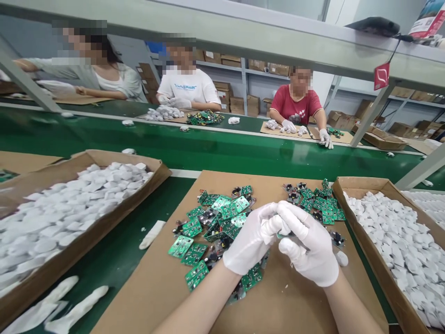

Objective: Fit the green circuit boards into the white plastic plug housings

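Note:
Both hands wear white gloves and meet above the cardboard sheet (139, 297). My left hand (257, 232) has its fingers curled and pressed together at the fingertips of my right hand (308, 241), which is bent round from the other side. Between them shows a small whitish piece with a trace of green (284, 230), mostly covered by the fingers. Under and left of my left hand lies a loose pile of green circuit boards (222, 211) with black components. A second cluster of circuit boards (318, 202) lies beyond my right hand. A small white part (342, 258) rests beside my right wrist.
Cardboard trays full of white parts stand at left (86, 236) and right (385, 273). Loose white gloves (76, 311) lie at lower left. Beyond runs a green conveyor belt (222, 150), under a metal beam (222, 28). Three co-workers sit across it.

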Action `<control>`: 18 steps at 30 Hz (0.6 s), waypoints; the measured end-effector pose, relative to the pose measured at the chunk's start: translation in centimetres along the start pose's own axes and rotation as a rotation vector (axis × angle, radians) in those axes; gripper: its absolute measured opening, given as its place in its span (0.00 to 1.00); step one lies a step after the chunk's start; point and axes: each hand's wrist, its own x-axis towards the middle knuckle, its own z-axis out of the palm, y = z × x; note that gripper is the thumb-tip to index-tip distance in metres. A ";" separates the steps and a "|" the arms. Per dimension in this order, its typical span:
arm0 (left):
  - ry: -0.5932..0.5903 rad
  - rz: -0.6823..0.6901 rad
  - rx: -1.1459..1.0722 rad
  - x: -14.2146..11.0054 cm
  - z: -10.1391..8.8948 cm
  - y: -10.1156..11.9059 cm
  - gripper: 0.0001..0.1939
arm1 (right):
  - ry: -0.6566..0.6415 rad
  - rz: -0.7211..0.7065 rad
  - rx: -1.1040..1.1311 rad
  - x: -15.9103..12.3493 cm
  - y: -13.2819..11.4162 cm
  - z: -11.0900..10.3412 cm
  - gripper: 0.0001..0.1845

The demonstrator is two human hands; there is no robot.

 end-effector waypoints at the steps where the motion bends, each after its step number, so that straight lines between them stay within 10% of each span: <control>1: -0.019 -0.003 -0.006 0.0 0.0 0.0 0.27 | -0.004 0.020 0.022 0.0 -0.1 0.0 0.29; 18: -0.102 -0.047 0.019 0.2 -0.2 -0.1 0.19 | 0.072 0.062 0.186 0.1 -0.3 -0.2 0.29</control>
